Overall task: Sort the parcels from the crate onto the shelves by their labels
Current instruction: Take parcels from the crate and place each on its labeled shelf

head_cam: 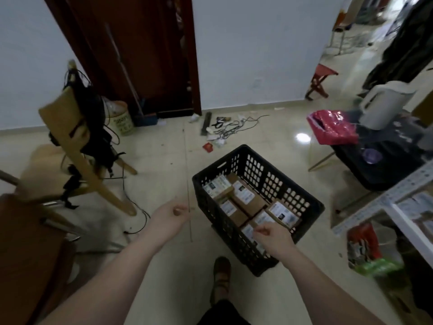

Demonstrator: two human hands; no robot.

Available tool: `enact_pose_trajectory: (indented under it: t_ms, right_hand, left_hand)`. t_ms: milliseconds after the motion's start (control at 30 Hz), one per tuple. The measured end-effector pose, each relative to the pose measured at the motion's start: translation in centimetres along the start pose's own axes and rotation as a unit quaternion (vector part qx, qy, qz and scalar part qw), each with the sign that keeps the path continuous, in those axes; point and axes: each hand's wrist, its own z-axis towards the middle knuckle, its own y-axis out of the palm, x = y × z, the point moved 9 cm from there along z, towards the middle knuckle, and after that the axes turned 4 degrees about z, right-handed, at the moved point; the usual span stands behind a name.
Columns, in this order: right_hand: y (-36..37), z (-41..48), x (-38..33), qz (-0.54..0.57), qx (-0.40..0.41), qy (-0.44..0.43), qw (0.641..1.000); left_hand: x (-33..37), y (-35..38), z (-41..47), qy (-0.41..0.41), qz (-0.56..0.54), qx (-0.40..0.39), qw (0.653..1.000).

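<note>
Black crate [257, 170]: on the floor, packed with brown labelled parcels [248, 200]. Right hand [273, 238]: over the crate's near corner, fingers loosely curled, empty. Left hand [172, 213]: beside the crate, loosely curled, empty.

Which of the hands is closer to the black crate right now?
Right. The right hand hangs over the near corner of the black crate, above the parcels. The left hand is out to the crate's left, over the floor, apart from its rim.

Bin [121, 121] reads "SIMP"; parcel labels [243, 194] are blurred.
</note>
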Motion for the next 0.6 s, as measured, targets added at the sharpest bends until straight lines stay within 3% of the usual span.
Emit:
enact_pose_trajectory:
  t_ms: [133, 300, 600]
  right_hand:
    - [2.2, 6.3, -0.1, -0.026, -0.056, 0.027, 0.998]
    - [2.8, 12.8, -0.4, -0.032, -0.113, 0.087, 0.989]
    - [-0.2, 21.7, -1.9, -0.056, -0.088, 0.154, 0.983]
  left_hand:
    - [-0.5, -0.4, 5.9, -0.022, 0.006, -0.003, 1.0]
    - [-0.5, 1.2, 14.3, -0.078, 0.06, -0.074, 0.992]
    - [3.9, 4.9, 26.7, -0.042, 0.125, -0.151, 0.98]
